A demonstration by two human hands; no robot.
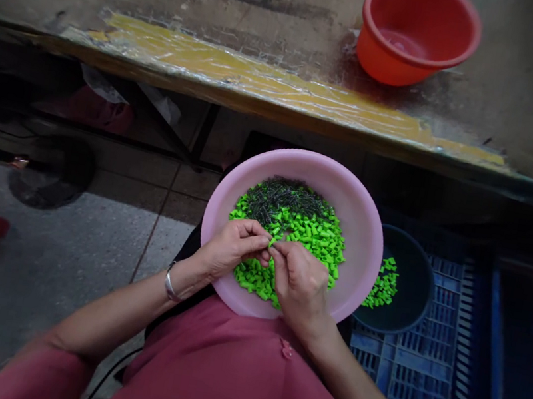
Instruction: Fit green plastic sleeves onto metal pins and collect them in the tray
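Note:
A pink plastic basin [364,222] rests on my lap. It holds a heap of small green plastic pieces [314,234] and, at the back, a pile of small dark metal parts [287,199]. Both my hands meet over the near side of the basin. My left hand [233,245] pinches a small green piece between thumb and fingers. My right hand [298,282] is closed in a pinch right against it, and what it holds is too small to make out. A silver bangle circles my left wrist.
A dark bowl [410,283] with some green pieces [383,284] sits on a blue plastic crate [426,373] at my right. A worn workbench [275,19] runs across the top, with a red basin [417,31] on it. Tiled floor lies to the left.

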